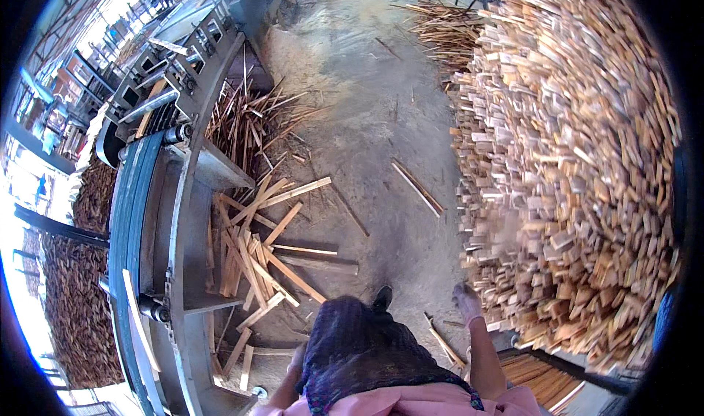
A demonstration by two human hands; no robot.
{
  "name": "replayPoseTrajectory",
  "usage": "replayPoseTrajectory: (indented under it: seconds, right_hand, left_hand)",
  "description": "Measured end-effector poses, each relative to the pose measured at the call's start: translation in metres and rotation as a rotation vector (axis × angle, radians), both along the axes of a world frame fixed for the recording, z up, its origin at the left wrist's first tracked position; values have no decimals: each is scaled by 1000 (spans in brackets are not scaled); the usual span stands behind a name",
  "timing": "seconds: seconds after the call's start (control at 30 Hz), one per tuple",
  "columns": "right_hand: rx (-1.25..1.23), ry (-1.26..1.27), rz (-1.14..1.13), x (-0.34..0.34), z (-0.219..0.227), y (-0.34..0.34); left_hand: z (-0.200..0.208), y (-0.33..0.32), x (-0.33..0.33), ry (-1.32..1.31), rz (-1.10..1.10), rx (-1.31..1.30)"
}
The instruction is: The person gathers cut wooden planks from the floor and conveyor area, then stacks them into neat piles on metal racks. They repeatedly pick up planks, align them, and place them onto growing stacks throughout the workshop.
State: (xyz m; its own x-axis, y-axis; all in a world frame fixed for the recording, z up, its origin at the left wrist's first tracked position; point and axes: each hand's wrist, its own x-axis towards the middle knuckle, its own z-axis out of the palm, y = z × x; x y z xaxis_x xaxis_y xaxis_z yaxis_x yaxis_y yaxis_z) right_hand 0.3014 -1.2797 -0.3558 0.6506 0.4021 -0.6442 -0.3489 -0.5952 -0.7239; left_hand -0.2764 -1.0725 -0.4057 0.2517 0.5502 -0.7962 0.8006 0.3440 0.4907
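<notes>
My right hand (467,303), in what looks like a pale glove, hangs at my right side beside the tall stack of cut wood pieces (565,196). Its fingers are too small and blurred to read, and I make out nothing in it. My left hand (297,359) is low at my left side, partly hidden by my dark patterned apron (367,350). Its fingers do not show clearly. Nearest to it are loose wooden slats (257,262) heaped on the floor by the machine.
A long machine with a green conveyor belt (136,210) runs along my left, a pale wood strip (139,320) lying on it. Thin offcuts (253,122) are piled beneath its far part. Two slats (418,187) lie on the concrete floor (381,122) ahead. More strips (444,27) lie far right.
</notes>
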Motion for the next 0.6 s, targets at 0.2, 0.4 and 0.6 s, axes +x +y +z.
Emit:
replayPoseTrajectory:
  seconds: [0.2,0.4,0.6]
  right_hand:
    - [1,45,32,98,-41,26]
    - [-356,-50,95,90,-172,-71]
    - [-559,-124,670,124,-60,71]
  left_hand:
    - [-25,122,163,-123,-171,215]
    - [-136,182,221,-251,-385,239]
    - [-155,299,285,-153,-605,301]
